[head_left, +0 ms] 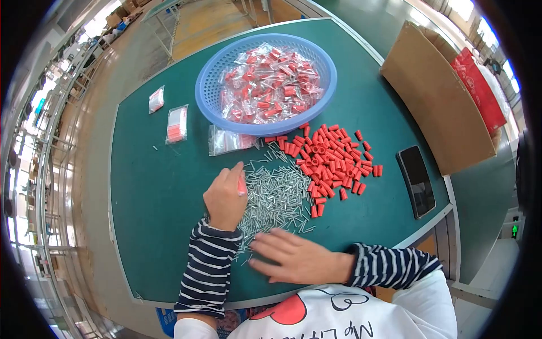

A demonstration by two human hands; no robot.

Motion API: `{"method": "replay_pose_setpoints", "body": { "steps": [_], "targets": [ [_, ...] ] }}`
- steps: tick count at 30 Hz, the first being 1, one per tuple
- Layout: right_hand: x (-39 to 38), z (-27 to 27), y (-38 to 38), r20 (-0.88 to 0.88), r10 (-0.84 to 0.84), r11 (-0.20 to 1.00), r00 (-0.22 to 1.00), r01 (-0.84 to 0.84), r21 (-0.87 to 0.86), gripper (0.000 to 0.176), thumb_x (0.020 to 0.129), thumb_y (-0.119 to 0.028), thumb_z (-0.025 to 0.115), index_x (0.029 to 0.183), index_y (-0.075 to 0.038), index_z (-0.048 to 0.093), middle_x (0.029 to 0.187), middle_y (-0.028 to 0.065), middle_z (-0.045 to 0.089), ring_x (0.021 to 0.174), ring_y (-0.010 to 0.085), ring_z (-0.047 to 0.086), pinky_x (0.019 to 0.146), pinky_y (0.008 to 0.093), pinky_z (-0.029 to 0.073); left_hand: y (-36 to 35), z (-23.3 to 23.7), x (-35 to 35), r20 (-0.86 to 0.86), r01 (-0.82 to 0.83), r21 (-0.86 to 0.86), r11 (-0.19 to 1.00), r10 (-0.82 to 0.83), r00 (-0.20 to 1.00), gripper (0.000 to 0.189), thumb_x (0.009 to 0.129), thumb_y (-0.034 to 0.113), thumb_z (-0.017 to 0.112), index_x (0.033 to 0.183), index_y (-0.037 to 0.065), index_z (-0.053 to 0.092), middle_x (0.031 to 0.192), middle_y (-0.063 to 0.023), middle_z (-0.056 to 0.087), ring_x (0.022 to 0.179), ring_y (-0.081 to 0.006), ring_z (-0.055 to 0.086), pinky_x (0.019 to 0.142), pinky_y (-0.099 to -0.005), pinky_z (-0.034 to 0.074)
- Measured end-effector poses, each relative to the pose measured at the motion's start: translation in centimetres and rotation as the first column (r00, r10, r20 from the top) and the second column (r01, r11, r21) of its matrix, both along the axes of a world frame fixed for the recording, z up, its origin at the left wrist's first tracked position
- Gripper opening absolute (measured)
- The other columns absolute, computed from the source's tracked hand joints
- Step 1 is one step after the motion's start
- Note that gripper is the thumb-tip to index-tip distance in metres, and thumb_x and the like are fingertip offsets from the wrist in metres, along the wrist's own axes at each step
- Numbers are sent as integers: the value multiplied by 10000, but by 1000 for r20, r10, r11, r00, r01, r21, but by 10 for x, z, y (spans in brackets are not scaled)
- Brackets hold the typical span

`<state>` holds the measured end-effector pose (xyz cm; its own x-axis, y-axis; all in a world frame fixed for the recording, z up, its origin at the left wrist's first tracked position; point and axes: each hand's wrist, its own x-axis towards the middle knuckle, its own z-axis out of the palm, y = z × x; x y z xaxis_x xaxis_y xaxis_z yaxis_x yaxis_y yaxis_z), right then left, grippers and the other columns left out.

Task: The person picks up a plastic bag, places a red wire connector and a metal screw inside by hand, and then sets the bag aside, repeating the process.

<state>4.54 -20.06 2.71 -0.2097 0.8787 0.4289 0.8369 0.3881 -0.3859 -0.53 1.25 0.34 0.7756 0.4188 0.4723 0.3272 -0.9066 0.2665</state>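
Observation:
My left hand is closed at the left edge of a pile of silver screws. A small plastic bag with a red part shows between its fingers; the hand hides most of it. Over the near edge of the screws, my right hand lies palm down with its fingers stretched out, slightly blurred, and nothing visible in it. Red cone-shaped wire connectors are heaped right behind and beside the screws.
A blue plastic basket full of clear bags with red pieces stands at the back. Packs of flat zip bags lie on the green table. On the right are a phone and a cardboard box.

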Motion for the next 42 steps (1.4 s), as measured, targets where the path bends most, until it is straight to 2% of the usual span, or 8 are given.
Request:
{"method": "replay_pose_setpoints", "body": {
  "steps": [8,10,13,19,26,36,39,42],
  "targets": [
    [9,-22,40,200,-82,992,976,61,107,353,837,-201,541,1117,-7,632,1219,144,571,1224,322,494,1108,482,322,29,14,-11,325,80,-262,962,10,946,201,945,124,586,1089,12,671,708,-86,595,647,-173,599,593,-328,476],
    [23,-21,40,272,-143,984,952,107,141,355,835,-201,539,1115,-5,635,1226,136,569,1229,314,493,1107,487,321,17,54,-30,162,1,-886,464,308,937,248,956,114,547,1144,-27,625,751,-33,584,598,-72,528,485,-238,427],
    [36,-2,26,49,-221,967,974,212,142,333,805,-158,582,1111,-40,641,1213,128,576,1234,303,489,1047,487,375,-7,70,-49,314,362,-928,-91,332,890,320,966,116,505,1234,-53,545,818,-13,566,581,-27,476,407,-164,351],
    [35,18,-1,-763,-307,943,569,288,-165,180,867,-54,676,1041,-13,658,874,87,618,763,200,629,648,291,488,-89,63,-40,307,358,-929,-88,356,883,426,1014,232,504,1310,-67,441,1240,-202,591,702,-102,577,433,-168,385],
    [29,15,-6,-807,-376,926,456,229,-302,227,851,-101,707,1036,13,641,845,92,569,714,179,578,615,292,477,-124,45,-28,472,504,-817,-280,177,864,387,1033,268,463,1310,-2,461,1303,-207,555,729,-102,543,488,-177,390],
    [28,0,-1,-807,-308,925,504,357,-129,167,885,-108,686,1007,6,675,837,92,645,694,177,605,608,276,472,-125,36,-25,426,472,-879,-60,345,836,428,1038,324,458,1241,-49,506,1166,-175,627,695,-71,544,537,-188,405],
    [30,8,-9,-886,-439,895,147,158,-417,158,901,-131,686,990,0,676,817,48,638,689,93,571,581,235,438,-118,52,-27,279,334,-941,-51,439,854,417,1040,309,463,1238,-53,522,1039,-126,660,542,-12,429,468,-166,312],
    [40,15,-15,-816,-501,864,287,121,-488,155,909,-143,686,975,-3,674,797,15,618,705,44,526,570,213,409,-103,46,-39,251,279,-957,-73,272,929,351,1023,250,511,1222,-33,571,884,-79,648,516,-6,405,472,-169,298]
  ]
}}
